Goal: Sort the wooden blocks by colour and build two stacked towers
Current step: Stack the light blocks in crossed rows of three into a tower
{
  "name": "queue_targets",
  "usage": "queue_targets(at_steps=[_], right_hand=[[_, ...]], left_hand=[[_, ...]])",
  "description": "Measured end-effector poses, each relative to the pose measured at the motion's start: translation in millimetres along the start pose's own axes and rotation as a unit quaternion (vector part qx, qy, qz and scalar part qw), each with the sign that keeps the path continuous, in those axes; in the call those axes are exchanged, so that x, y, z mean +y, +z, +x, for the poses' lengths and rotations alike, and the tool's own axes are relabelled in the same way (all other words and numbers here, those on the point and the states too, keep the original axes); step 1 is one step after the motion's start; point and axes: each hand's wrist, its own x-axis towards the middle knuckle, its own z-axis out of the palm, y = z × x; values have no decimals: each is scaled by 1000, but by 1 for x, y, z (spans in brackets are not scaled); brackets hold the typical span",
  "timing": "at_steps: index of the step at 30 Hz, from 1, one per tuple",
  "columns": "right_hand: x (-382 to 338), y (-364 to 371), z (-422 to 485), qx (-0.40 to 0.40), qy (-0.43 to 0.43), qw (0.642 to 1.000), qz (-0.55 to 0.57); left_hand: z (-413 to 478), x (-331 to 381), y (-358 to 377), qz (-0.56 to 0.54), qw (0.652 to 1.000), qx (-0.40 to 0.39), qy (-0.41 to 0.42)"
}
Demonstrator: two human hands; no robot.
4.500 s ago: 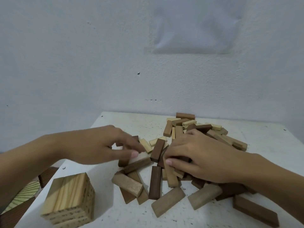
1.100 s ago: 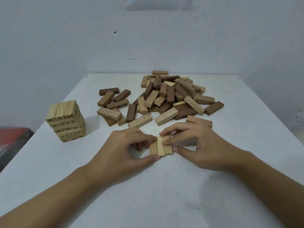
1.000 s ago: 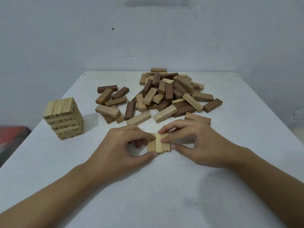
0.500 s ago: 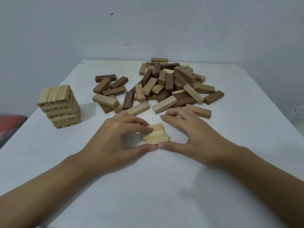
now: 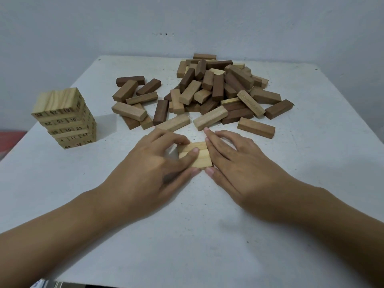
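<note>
Three pale blocks (image 5: 196, 155) lay flat and touching side by side on the white table (image 5: 207, 235), their long axes running left to right. The left hand (image 5: 153, 169) curled round their left ends, thumb against the near side and forefinger on top. The right hand (image 5: 239, 163) pressed straight fingers flat against their right ends. Both hands were equally near, so squaring the ends looked like the step in hand. Beyond the pale blocks sprawled one mixed heap (image 5: 216, 88), too many to count. Well to their left stood one numbered tower (image 5: 66, 119).
</note>
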Motion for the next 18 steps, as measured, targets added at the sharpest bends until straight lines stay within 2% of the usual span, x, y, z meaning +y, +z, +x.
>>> queue_targets(at_steps=[18], right_hand=[[-3,0,2,26,7,999,-30]], left_hand=[[5,-6,-1,-53,999,6,4]])
